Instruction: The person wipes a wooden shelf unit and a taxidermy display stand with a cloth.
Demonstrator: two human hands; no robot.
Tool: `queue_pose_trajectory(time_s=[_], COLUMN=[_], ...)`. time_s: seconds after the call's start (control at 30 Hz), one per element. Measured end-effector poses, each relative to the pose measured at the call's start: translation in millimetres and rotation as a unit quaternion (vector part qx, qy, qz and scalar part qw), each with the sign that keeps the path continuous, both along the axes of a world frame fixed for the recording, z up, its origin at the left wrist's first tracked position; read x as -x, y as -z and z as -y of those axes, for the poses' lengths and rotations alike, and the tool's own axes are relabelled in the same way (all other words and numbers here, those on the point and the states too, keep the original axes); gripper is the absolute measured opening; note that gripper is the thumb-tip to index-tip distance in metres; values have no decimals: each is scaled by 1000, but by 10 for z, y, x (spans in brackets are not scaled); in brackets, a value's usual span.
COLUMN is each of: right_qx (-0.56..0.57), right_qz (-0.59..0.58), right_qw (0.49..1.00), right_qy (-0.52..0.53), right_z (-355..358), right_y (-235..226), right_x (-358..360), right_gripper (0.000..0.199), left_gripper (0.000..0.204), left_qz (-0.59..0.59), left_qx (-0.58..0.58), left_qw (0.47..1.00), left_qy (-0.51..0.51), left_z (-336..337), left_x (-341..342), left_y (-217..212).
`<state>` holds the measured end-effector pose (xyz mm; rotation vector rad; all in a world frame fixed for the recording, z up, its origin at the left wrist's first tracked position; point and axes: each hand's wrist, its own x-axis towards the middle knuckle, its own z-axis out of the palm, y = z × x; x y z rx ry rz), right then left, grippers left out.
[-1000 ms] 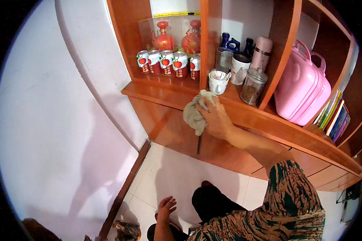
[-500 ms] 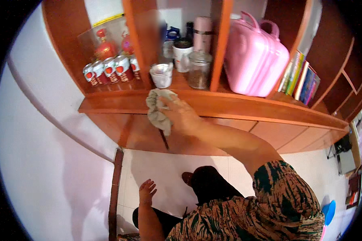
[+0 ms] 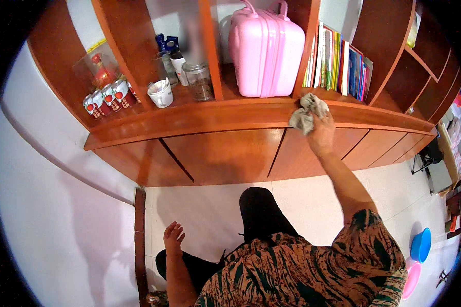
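Right fingers (image 3: 325, 122): bent and drawn in on a bunched cloth, a narrow grip; the thumb is hard to make out.
Cloth (image 3: 308, 107): crumpled, grey-beige, under the right fingers at the cabinet's ledge, just below where the pink case ends and the books begin; bunching likely makes a thick pad that is easy to press.
Right hand (image 3: 321, 136): back side up, at the end of a stretched arm, presumably because the ledge lies well ahead of the body.
Left fingers (image 3: 177, 231): slightly apart, softly curled, holding nothing.
Left hand (image 3: 173, 240): raised above the floor, well apart from the cabinet, perhaps for balance.
Ledge (image 3: 215, 117): reddish-brown and glossy, running along the front of the compartments.
Pink case (image 3: 266, 56): upright, handles up, left of the cloth; its flat base probably keeps it steady.
Books (image 3: 338, 64): on edge beside the case, packed close, so they seem to prop one another.
Glass jar (image 3: 201, 88): lidded, dark contents low inside, near a divider.
White cup (image 3: 161, 95): left of the jar, towards the compartment's front, perhaps for easy reach.
Cans (image 3: 107, 97): lined up before a red bottle (image 3: 101, 74), likely to save depth.
Blue basin (image 3: 421, 245): far right on the floor, beside a pink one.
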<state>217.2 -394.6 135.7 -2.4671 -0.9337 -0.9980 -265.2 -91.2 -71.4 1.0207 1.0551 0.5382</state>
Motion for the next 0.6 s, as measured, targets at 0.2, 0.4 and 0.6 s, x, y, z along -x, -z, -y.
queue_pose_trajectory(time_s=[0.2, 0.4, 0.6], right_qx=[-23, 12, 46], right_qz=[-47, -76, -98], right_qw=[994, 980, 957], right_qy=[-99, -183, -270], right_z=[-910, -1602, -2021], right_y=[42, -22, -106], right_x=[614, 1008, 1272], right_gripper=[49, 55, 56], left_gripper=[38, 63, 77], left_qz=[121, 183, 173], left_qx=[-15, 153, 213], left_qw=[990, 949, 939], left_qy=[65, 205, 210], left_z=[520, 409, 214], left_x=[-438, -524, -984], left_y=[-727, -303, -428])
